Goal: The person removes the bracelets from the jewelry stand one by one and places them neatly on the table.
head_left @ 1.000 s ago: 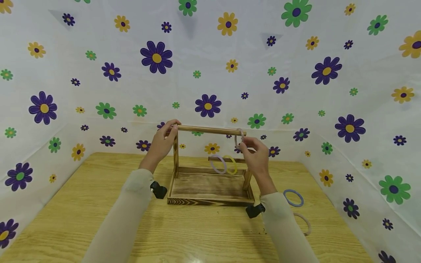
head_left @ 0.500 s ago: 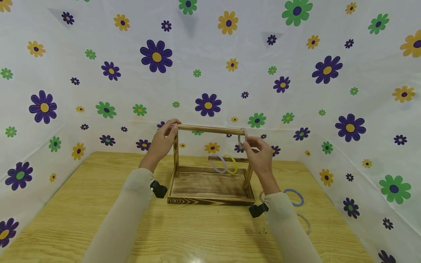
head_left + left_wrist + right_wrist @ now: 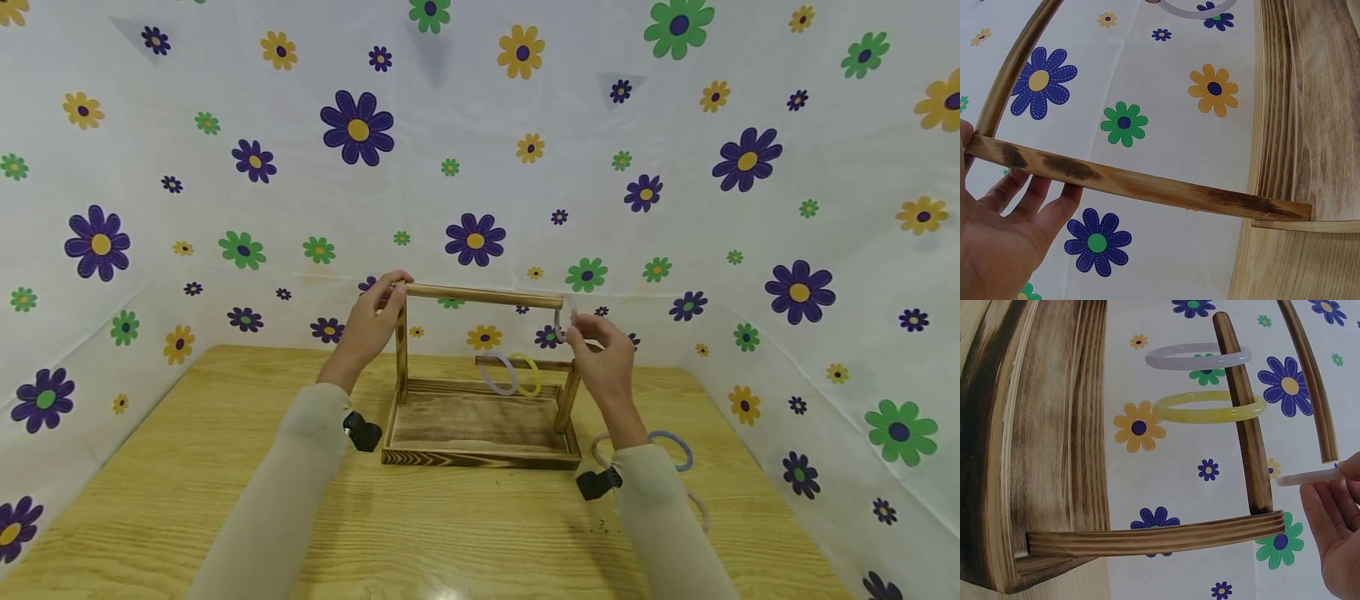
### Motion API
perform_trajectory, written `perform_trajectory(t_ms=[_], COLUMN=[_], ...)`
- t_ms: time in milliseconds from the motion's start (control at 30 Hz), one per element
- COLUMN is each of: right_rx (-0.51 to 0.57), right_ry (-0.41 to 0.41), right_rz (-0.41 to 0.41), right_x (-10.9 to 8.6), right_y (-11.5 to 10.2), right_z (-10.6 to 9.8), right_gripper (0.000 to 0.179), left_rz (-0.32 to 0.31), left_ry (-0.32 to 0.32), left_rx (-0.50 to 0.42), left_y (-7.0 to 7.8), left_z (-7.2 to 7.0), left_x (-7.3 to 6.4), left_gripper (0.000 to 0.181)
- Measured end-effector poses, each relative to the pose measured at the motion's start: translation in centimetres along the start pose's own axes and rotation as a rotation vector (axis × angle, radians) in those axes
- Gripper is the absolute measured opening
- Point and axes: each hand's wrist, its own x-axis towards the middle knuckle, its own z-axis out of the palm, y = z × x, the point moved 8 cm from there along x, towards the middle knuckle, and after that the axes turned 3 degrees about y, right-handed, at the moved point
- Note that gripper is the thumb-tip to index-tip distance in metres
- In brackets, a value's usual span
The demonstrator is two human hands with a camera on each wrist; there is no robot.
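Forearms [image 3: 262, 492] are reaching forward, left hand [image 3: 366, 327] gripping the rack [image 3: 480, 459] at its upper left corner, right hand [image 3: 607, 360] pinching a pale ring [image 3: 1304, 478] upright beyond the top rod [image 3: 483, 295], opening facing its right end.

A: Where's your rack [image 3: 480, 458]?
B: Head view, mid-frame on tbl [image 3: 465, 533].
A: Rest?
B: Hung rings [image 3: 1200, 417] on lower bar [image 3: 1250, 450]; held ring [image 3: 1307, 477] by top bar's [image 3: 483, 295] rt end; loose rings [image 3: 687, 450] lower rt, near your R sleeve [image 3: 667, 508].

Wood-grain table [image 3: 450, 529] under wooden rack [image 3: 480, 459], blue ring [image 3: 683, 444], two pale rings [image 3: 701, 504].
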Motion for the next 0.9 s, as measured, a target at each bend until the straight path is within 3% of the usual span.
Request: perform_trajectory(t_ms=[333, 533, 900], right_rx=[0.012, -0.026, -0.017], right_ry=[0.026, 0.035, 0.042], right_rz=[-0.016, 0.006, 0.056], right_x=[0.2, -0.4, -0.5], right_y=[0.2, -1.7, 0.8], right_z=[-1.0, -1.7, -3.1], right_gripper=[0.017, 0.019, 0.02], left_rz=[-0.002, -0.003, -0.014], left_ry=[0.003, 0.002, 0.003], left_rx=[0.01, 0.004, 0.005], left_y=[0.1, 0.3, 0.2], left_z=[-0.1, -0.2, 0.0], left_x=[0.1, -0.1, -0.1], left_gripper=[0.046, 0.046, 0.043])
